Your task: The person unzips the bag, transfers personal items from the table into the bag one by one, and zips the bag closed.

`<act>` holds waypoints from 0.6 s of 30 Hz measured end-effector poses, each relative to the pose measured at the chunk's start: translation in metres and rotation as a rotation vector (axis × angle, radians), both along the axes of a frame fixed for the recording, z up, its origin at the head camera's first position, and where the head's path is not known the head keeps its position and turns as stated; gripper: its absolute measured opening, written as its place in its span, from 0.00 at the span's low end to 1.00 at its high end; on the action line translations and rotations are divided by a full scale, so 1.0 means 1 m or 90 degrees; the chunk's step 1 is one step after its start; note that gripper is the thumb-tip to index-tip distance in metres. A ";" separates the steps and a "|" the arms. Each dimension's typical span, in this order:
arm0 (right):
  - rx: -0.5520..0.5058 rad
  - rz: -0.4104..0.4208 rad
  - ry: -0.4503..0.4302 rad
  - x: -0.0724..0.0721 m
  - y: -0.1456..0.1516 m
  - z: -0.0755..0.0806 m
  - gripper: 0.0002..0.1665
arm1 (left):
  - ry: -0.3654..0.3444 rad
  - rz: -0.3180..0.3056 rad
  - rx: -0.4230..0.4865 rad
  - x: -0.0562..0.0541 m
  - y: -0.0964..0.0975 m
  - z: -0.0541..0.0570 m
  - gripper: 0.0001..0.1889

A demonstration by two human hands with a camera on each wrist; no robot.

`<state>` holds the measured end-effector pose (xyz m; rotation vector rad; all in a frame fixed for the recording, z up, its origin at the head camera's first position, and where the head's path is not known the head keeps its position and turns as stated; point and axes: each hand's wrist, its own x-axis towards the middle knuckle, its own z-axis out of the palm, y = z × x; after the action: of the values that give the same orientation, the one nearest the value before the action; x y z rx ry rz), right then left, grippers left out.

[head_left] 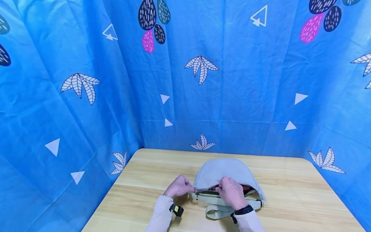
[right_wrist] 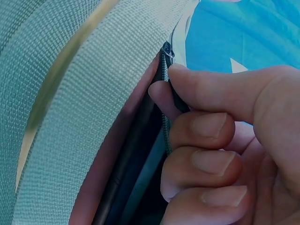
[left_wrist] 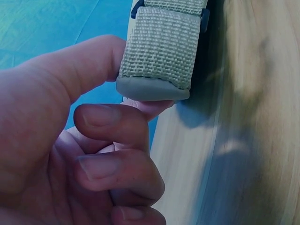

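A pale grey bag [head_left: 226, 172] with a curved outline lies on the table, its zipped opening facing me and partly unzipped. At the bag's left corner, my left hand [head_left: 180, 187] pinches the end beside a woven pale green strap tab [left_wrist: 161, 47], with the other fingers curled below. My right hand [head_left: 231, 192] is at the middle of the opening. Between thumb and forefinger it pinches the dark zipper pull [right_wrist: 179, 101], which hangs from the zipper slider [right_wrist: 167, 48]. Dark contents [right_wrist: 129, 150] show inside the gap.
The bag's pale green webbing strap [head_left: 218, 211] lies looped in front of it on the wooden table [head_left: 292, 196]. Blue patterned curtains [head_left: 246, 96] hang behind the table and along its sides. Each wrist wears a black band; a small black device [head_left: 176, 210] is on the left one.
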<state>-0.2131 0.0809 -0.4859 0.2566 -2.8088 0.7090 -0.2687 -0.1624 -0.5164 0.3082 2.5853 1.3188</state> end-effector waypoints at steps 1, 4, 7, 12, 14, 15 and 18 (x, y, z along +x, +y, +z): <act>0.001 0.000 0.000 0.000 0.000 0.000 0.38 | 0.000 0.000 -0.001 0.000 0.000 0.000 0.06; 0.000 -0.002 0.001 0.000 0.001 0.000 0.39 | 0.002 0.001 -0.001 0.000 0.000 0.000 0.06; -0.002 -0.001 -0.001 0.000 0.001 0.000 0.40 | 0.002 0.004 -0.001 0.000 0.000 0.000 0.06; 0.004 0.000 0.001 -0.001 0.001 -0.001 0.39 | 0.000 0.002 0.001 0.000 -0.001 0.000 0.06; 0.005 0.000 0.005 -0.002 0.002 -0.001 0.39 | -0.001 0.001 0.005 0.000 -0.001 0.000 0.06; 0.005 0.000 0.007 -0.002 0.002 -0.001 0.38 | -0.001 0.000 0.006 0.000 -0.001 0.000 0.06; 0.006 -0.001 0.007 -0.002 0.003 -0.001 0.38 | 0.003 -0.001 0.005 0.000 -0.001 -0.001 0.06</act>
<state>-0.2150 0.0841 -0.4872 0.2584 -2.8024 0.6924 -0.2689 -0.1633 -0.5171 0.3160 2.5835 1.3304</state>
